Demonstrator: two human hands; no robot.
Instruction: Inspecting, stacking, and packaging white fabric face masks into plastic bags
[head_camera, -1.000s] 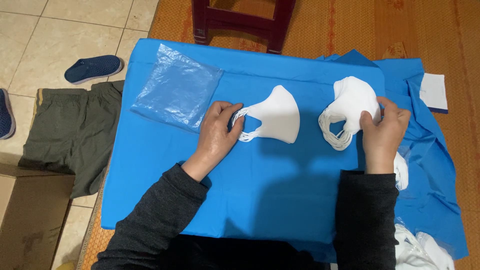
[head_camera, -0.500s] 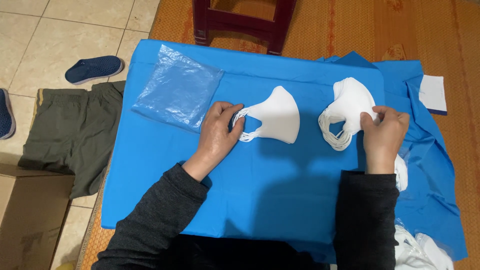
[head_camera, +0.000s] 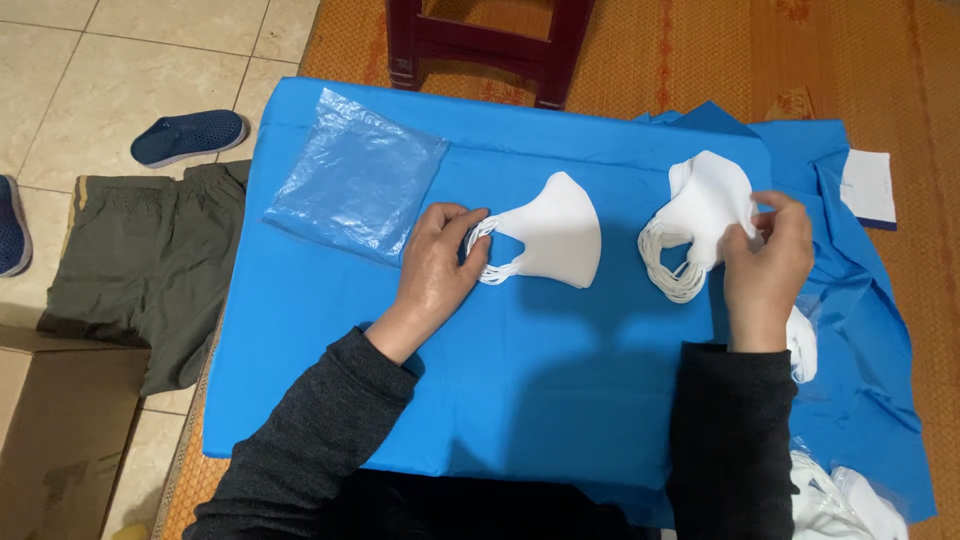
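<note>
Landmark for all places: the blue sheet (head_camera: 520, 370), a smooth, thin, non-woven cloth spread flat over a low surface, creased at its right side.

Nearest, at the sheet's near edge: two dark knit sleeves. At its near right corner, a crumpled heap of white material in clear film (head_camera: 835, 500). Off its near left corner, a brown cardboard box (head_camera: 55, 430), matt, flaps open.

On the sheet, left of centre: the left hand (head_camera: 435, 272), palm down, fingers curled and closed onto the elastic ear loops of a white mask (head_camera: 555, 240). The mask is soft, moulded, fan-shaped and lies flat at the sheet's centre.

On the sheet, right of centre: the right hand (head_camera: 765, 268), fingers and thumb pinched on a stack of white masks (head_camera: 700, 215), its bundled loops hanging toward the near side.

On the sheet's far left part: a clear plastic bag (head_camera: 358, 180), glossy, wrinkled, flat.

On the rumpled right side of the sheet: a white card with a dark edge (head_camera: 868, 188).

Left of the sheet: olive cloth (head_camera: 145, 265), folded loosely on pale tiles (head_camera: 90, 90); beyond it, a dark blue perforated slipper (head_camera: 188, 137).

Beyond the sheet's far edge: a dark red wooden stool (head_camera: 480, 45) standing on an orange woven mat (head_camera: 720, 50).
</note>
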